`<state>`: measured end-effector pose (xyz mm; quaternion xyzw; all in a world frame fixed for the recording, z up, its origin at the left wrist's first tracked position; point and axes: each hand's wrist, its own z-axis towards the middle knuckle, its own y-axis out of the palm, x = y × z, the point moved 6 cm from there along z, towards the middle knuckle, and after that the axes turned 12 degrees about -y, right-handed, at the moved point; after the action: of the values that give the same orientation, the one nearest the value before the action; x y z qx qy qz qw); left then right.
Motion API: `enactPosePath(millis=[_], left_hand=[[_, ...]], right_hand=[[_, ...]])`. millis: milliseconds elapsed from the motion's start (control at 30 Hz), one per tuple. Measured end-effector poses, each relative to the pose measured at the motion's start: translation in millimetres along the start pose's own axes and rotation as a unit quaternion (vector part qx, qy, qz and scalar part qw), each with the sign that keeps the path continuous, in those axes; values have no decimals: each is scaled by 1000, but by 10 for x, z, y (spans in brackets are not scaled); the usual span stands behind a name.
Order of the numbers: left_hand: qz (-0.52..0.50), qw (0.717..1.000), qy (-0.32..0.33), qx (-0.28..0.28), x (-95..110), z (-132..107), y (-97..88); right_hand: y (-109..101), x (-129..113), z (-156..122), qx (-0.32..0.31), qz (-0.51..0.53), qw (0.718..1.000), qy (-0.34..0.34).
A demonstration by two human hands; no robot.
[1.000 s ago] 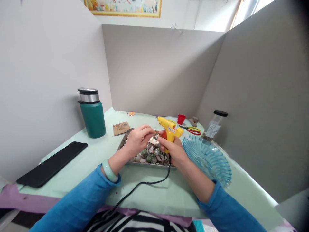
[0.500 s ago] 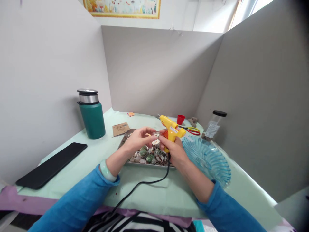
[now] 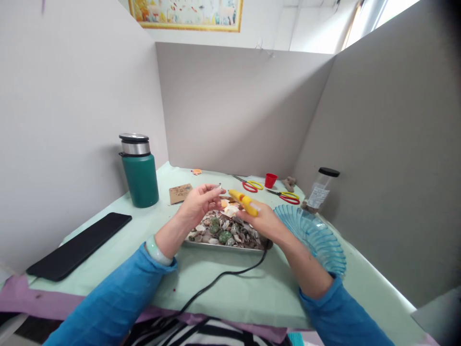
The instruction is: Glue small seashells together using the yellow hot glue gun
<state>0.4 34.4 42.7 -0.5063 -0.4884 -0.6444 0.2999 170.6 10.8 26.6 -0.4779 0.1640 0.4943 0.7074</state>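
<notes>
Yellow and tilted with its nozzle toward the left, a hot glue gun [image 3: 245, 202] is gripped in my right hand [image 3: 268, 222]. My left hand [image 3: 200, 204] pinches a small pale piece [image 3: 218, 187] between thumb and fingertips; its kind is too small to make out. The nozzle points at this piece, with a short gap between them. Below both hands lies a metal tray [image 3: 223, 247] filled with shells [image 3: 234, 235], some of them green. A black cord [image 3: 219, 276] runs from the glue gun's side across the table to its front edge.
A green bottle [image 3: 139, 175] and a black flat pad [image 3: 81, 245] stand to the left, near a brown card [image 3: 180, 193]. Behind are two scissors [image 3: 252, 185] and a red cup [image 3: 271, 180]. A blue glass plate [image 3: 317, 240] and a black-lidded jar [image 3: 320, 190] are right. Grey partitions [image 3: 241, 110] enclose the table.
My hands have moved apart. The glue gun has swung from upright to lying lower, its nozzle now toward my left hand. My left hand has shifted slightly left, still pinching the small piece.
</notes>
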Motion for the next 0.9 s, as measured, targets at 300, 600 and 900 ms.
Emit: enactPosePath(millis=[300, 600, 900], left_hand=[[116, 990, 67, 33, 2, -2, 4], [245, 963, 108, 37, -33, -58, 86], [350, 913, 205, 44, 0, -138, 163]], right_hand=[[-80, -146, -48, -153, -275, 943, -104], [-202, -628, -83, 151, -113, 949, -253], [-24, -510, -148, 148, -203, 928, -275]])
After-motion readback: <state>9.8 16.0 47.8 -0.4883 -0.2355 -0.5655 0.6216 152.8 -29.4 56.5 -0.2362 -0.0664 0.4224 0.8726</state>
